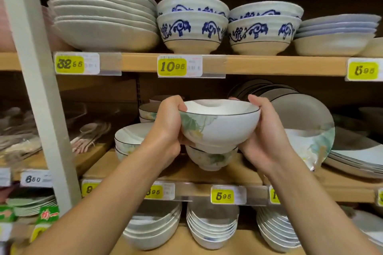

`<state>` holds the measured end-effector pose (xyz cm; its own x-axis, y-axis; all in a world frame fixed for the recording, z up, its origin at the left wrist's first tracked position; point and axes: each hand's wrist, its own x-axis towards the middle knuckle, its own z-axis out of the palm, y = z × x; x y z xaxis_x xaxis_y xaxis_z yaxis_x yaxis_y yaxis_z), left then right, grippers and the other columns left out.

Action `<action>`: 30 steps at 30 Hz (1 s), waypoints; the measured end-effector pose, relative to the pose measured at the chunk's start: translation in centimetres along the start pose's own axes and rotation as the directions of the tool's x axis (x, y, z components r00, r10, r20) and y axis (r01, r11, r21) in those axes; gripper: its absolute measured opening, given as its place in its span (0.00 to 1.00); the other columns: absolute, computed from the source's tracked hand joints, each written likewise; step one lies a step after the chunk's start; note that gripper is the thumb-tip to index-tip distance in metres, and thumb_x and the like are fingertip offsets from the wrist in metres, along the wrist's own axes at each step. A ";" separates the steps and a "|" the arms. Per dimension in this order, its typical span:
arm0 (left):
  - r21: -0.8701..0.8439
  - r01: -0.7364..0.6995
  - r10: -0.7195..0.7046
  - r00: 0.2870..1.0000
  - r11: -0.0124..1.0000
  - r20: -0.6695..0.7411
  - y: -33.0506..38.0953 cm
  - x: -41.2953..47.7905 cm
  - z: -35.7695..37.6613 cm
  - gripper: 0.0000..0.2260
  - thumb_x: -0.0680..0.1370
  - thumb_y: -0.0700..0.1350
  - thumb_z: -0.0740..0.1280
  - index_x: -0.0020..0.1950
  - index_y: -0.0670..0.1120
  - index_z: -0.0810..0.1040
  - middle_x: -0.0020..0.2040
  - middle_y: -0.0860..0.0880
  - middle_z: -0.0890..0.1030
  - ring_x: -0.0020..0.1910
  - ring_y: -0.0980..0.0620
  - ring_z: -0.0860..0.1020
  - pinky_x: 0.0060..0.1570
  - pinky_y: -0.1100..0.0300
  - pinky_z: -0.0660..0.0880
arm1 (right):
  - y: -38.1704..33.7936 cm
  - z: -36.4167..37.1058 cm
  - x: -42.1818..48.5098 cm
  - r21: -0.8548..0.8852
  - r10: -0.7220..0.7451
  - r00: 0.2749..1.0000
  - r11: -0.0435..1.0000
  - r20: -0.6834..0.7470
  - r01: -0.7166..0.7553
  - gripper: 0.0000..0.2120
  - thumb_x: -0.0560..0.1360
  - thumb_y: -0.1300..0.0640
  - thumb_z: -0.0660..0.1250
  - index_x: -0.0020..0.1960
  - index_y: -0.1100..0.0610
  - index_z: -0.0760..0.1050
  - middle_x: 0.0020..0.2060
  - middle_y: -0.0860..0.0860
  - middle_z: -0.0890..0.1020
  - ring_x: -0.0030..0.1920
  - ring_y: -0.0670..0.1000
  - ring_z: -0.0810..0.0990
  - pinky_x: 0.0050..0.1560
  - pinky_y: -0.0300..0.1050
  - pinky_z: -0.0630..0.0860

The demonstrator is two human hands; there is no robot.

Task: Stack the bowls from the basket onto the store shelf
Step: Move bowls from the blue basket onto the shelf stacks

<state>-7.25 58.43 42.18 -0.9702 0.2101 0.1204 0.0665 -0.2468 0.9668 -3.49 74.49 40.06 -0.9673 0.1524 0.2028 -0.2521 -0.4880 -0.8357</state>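
A white bowl [221,128] with a green leaf print and a thin dark rim is held between both hands in front of the middle shelf [207,174]. My left hand [167,128] grips its left side, my right hand [263,138] its right side. Directly under it stands a smaller bowl [211,160] of the same pattern on the shelf board; the held bowl's foot sits at or just above its rim. More matching bowls [130,136] are stacked to the left on the same shelf. No basket is in view.
Upright matching plates [306,122] lean close at the right, with flat platters [356,155] beyond. Blue-patterned bowls [192,25] and large white dishes [101,12] fill the shelf above. A white upright post [39,80] stands left. Bowl stacks [211,225] fill the lower shelf.
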 end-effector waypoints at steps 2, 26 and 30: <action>0.000 -0.076 0.075 0.994 0.997 -0.078 -0.2 0.2 0.2 0.09 0.68 0.43 0.56 0.46 0.47 0.69 0.44 0.44 0.72 0.42 0.46 0.70 0.36 0.56 0.65 | 1.4 0.0 -0.9 -0.089 -0.139 0.990 0.986 0.009 0.139 0.16 0.76 0.45 0.60 0.55 0.50 0.80 0.54 0.49 0.83 0.56 0.49 0.80 0.53 0.46 0.74; -0.120 -0.174 0.123 0.930 0.977 -0.346 -0.7 5.7 2.5 0.11 0.74 0.32 0.55 0.40 0.44 0.73 0.34 0.48 0.74 0.33 0.50 0.74 0.28 0.63 0.69 | 0.4 1.5 5.6 -0.314 -0.190 0.942 0.944 -0.277 0.098 0.12 0.78 0.49 0.58 0.48 0.53 0.78 0.39 0.51 0.86 0.46 0.54 0.83 0.48 0.50 0.79; -0.058 -0.169 0.133 0.911 0.984 -0.391 -1.3 6.4 3.0 0.11 0.75 0.32 0.54 0.50 0.37 0.75 0.36 0.47 0.72 0.35 0.49 0.72 0.30 0.61 0.67 | 1.7 1.0 6.1 -0.613 -0.369 0.903 0.773 -0.219 0.167 0.26 0.75 0.42 0.59 0.71 0.51 0.67 0.61 0.49 0.75 0.59 0.50 0.74 0.59 0.51 0.73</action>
<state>-12.87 62.96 42.34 -0.9658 -0.2117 0.1498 0.2154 -0.3333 0.9179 -9.87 73.72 40.35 -0.7745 0.5060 0.3796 -0.3388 0.1749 -0.9245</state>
